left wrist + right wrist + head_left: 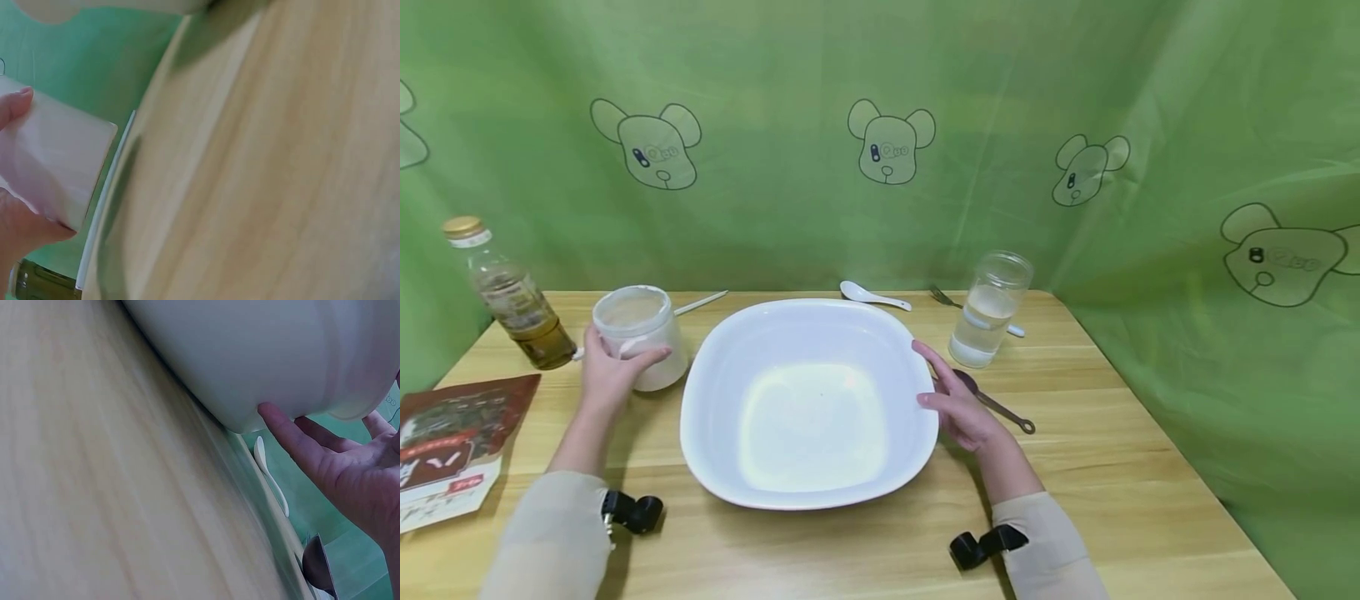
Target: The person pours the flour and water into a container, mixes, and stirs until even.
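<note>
At the left, my left hand [610,371] grips a whitish jar [662,354] with pale contents, fingers on one side and thumb across its front. In the left wrist view, the thumb and a finger press the wall of the jar [56,156]; I cannot tell whether its base touches the table. A large white basin [808,433] sits mid-table with nothing visible inside. At its right side, my right hand [962,412] has fingers spread against the rim. Extended fingertips meet the outer wall of the basin [250,350] in the right wrist view.
Behind the left hand stands an oil bottle [523,308], with a brown-red packet [460,442] nearer. A white spoon [872,296], a fork [946,297] and a glass of water [988,317] are at the back. A brown measuring spoon [1000,406] lies beside the right hand.
</note>
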Demonstrator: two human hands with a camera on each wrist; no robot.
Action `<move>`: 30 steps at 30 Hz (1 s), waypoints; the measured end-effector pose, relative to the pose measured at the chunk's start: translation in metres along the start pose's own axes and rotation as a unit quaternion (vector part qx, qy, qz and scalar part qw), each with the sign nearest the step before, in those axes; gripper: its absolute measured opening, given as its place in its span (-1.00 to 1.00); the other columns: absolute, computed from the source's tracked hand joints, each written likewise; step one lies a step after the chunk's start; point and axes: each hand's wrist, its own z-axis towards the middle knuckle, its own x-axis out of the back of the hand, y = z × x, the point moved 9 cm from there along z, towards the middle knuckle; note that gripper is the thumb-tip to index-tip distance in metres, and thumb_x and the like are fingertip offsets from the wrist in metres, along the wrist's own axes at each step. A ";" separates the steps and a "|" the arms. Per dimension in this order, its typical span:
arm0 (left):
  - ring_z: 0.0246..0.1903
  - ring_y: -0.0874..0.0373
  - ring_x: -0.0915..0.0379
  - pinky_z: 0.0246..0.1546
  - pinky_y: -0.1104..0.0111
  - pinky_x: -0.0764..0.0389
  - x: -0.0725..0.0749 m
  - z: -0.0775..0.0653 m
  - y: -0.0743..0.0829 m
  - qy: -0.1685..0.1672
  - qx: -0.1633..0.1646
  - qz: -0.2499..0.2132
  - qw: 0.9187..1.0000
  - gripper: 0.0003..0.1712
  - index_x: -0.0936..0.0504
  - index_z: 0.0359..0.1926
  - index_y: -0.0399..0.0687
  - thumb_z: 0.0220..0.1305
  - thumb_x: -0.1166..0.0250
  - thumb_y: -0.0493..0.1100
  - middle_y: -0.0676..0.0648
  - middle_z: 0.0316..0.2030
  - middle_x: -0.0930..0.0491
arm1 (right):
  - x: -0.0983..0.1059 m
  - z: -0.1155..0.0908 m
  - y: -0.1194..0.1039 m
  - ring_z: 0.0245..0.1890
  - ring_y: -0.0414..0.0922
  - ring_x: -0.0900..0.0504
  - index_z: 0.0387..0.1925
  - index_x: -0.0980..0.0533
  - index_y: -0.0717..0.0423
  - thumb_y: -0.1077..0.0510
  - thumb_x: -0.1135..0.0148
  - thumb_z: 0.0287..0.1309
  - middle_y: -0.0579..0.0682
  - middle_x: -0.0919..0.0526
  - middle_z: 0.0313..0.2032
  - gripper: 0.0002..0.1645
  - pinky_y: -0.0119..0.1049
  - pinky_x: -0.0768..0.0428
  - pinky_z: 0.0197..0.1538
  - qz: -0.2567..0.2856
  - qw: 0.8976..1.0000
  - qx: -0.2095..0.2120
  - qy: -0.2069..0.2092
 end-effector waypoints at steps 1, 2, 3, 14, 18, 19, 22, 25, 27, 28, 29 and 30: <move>0.17 0.00 0.11 0.19 0.24 0.07 0.001 0.000 -0.002 0.004 0.002 0.000 1.000 0.19 0.29 0.30 0.03 -0.18 -0.40 -0.14 -0.17 0.23 0.07 | 0.000 0.000 0.000 -0.26 0.10 -0.52 0.29 0.08 -0.19 0.39 -0.02 -0.04 0.46 -0.19 0.00 -0.10 -0.02 -0.53 -0.32 0.000 1.000 -0.001 0.000; 0.17 0.00 0.12 0.19 0.25 0.08 0.001 0.001 -0.004 0.007 0.004 -0.001 1.000 0.19 0.29 0.30 0.03 -0.18 -0.40 -0.14 -0.17 0.23 0.08 | 0.000 0.000 0.000 -0.26 0.10 -0.52 0.29 0.08 -0.19 0.39 -0.01 -0.04 0.46 -0.19 0.00 -0.10 -0.01 -0.52 -0.32 0.001 1.000 -0.001 0.000; 0.17 0.01 0.12 0.19 0.25 0.08 0.002 0.001 -0.005 0.011 0.006 -0.002 1.000 0.18 0.28 0.30 0.03 -0.18 -0.40 -0.14 -0.17 0.23 0.08 | 0.000 0.000 0.000 -0.26 0.10 -0.52 0.29 0.08 -0.19 0.39 -0.01 -0.04 0.46 -0.20 0.00 -0.09 -0.01 -0.52 -0.32 0.001 1.000 -0.002 0.000; 0.19 0.05 0.14 0.19 0.27 0.11 0.004 0.004 -0.020 0.034 0.025 -0.031 0.999 0.20 0.27 0.29 0.12 -0.21 -0.41 -0.22 -0.12 0.24 0.11 | -0.001 0.000 0.000 -0.25 0.10 -0.52 0.29 0.10 -0.19 0.39 -0.01 -0.05 0.46 -0.20 0.00 -0.09 -0.02 -0.53 -0.32 0.003 1.000 0.003 -0.005; 0.17 0.07 0.11 0.19 0.31 0.09 0.007 0.004 -0.022 0.045 0.029 -0.046 0.998 0.19 0.25 0.29 0.13 -0.22 -0.40 -0.28 -0.11 0.23 0.09 | -0.001 0.000 0.000 -0.23 0.11 -0.51 0.29 0.10 -0.19 0.39 -0.01 -0.05 0.46 -0.19 0.01 -0.09 -0.01 -0.52 -0.30 0.005 1.000 0.003 -0.008; 0.17 0.08 0.12 0.19 0.32 0.10 0.007 0.004 -0.022 0.045 0.029 -0.050 0.997 0.19 0.25 0.29 0.13 -0.22 -0.40 -0.28 -0.11 0.23 0.09 | -0.001 0.000 0.000 -0.23 0.11 -0.51 0.29 0.09 -0.19 0.40 -0.01 -0.05 0.46 -0.18 0.01 -0.09 -0.01 -0.52 -0.30 0.005 1.000 0.003 -0.007; 0.18 0.09 0.14 0.19 0.32 0.12 0.008 0.005 -0.023 0.045 0.030 -0.053 0.997 0.19 0.25 0.29 0.16 -0.21 -0.40 -0.28 -0.10 0.24 0.10 | 0.000 0.000 -0.001 -0.21 0.12 -0.50 0.29 0.09 -0.18 0.41 0.01 -0.05 0.46 -0.17 0.03 -0.09 -0.01 -0.52 -0.29 0.006 1.000 0.003 -0.006; 0.19 0.09 0.16 0.20 0.32 0.15 0.008 0.004 -0.025 0.044 0.030 -0.050 0.997 0.18 0.26 0.29 0.18 -0.20 -0.40 -0.26 -0.10 0.24 0.12 | 0.000 0.000 -0.001 -0.20 0.12 -0.49 0.29 0.09 -0.17 0.42 0.02 -0.04 0.46 -0.15 0.04 -0.10 0.00 -0.51 -0.28 0.009 1.000 0.002 -0.008; 0.20 0.09 0.18 0.20 0.32 0.17 0.008 0.004 -0.025 0.042 0.030 -0.049 0.997 0.18 0.27 0.29 0.18 -0.18 -0.39 -0.24 -0.10 0.25 0.13 | -0.001 0.000 0.000 -0.20 0.11 -0.49 0.29 0.09 -0.17 0.42 0.02 -0.04 0.45 -0.15 0.04 -0.09 0.00 -0.51 -0.27 0.012 1.000 0.002 -0.008; 0.20 0.09 0.19 0.20 0.32 0.17 0.008 0.003 -0.024 0.041 0.027 -0.051 0.998 0.17 0.28 0.29 0.18 -0.16 -0.38 -0.24 -0.10 0.25 0.14 | -0.001 0.000 0.000 -0.20 0.11 -0.50 0.29 0.09 -0.17 0.42 0.01 -0.05 0.45 -0.16 0.03 -0.09 0.00 -0.51 -0.27 0.013 1.000 0.002 -0.008; 0.21 0.10 0.22 0.20 0.32 0.20 0.008 0.002 -0.022 0.040 0.026 -0.054 0.997 0.17 0.30 0.29 0.19 -0.15 -0.37 -0.22 -0.09 0.26 0.16 | -0.001 0.000 0.000 -0.21 0.10 -0.50 0.29 0.09 -0.17 0.42 0.01 -0.05 0.45 -0.16 0.03 -0.09 -0.01 -0.51 -0.28 0.013 1.000 0.002 -0.008; 0.21 0.10 0.25 0.20 0.32 0.22 0.009 0.001 -0.020 0.040 0.023 -0.055 0.997 0.16 0.31 0.29 0.19 -0.13 -0.36 -0.20 -0.09 0.27 0.19 | -0.001 0.000 0.000 -0.21 0.10 -0.50 0.29 0.09 -0.17 0.41 0.01 -0.05 0.44 -0.17 0.03 -0.09 -0.01 -0.51 -0.28 0.013 1.000 0.002 -0.007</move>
